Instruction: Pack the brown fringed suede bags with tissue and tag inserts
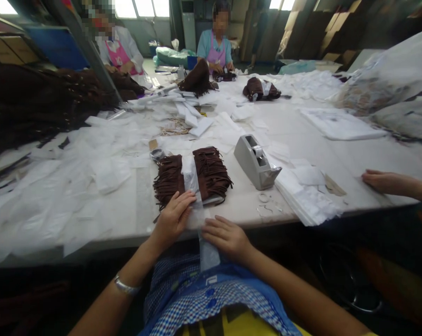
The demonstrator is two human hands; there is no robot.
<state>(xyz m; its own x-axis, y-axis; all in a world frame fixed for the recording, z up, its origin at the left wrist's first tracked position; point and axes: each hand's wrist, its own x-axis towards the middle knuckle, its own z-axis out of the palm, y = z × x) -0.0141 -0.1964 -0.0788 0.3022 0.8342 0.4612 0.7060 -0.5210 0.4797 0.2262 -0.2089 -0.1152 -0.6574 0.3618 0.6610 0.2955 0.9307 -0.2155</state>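
Observation:
A dark brown fringed bag (214,175) lies on the table in front of me, with a pale translucent plastic strip (191,179) across its middle. The strip runs off the bag's near side, over the table edge and down towards my apron. My left hand (174,215) pinches the strip by the bag's near edge, fingers close together. Lower down, my right hand (228,238) lies along the strip with its fingers stretched out; its thumb is hidden. Right of the bag stands a grey tape dispenser (255,163).
White sheets and plastic sleeves (102,175) cover the table's left side. A paper stack (307,200) lies right of the dispenser, near a co-worker's hand (389,182). Dark brown goods (43,112) are heaped at left. Two people (216,44) work across the table.

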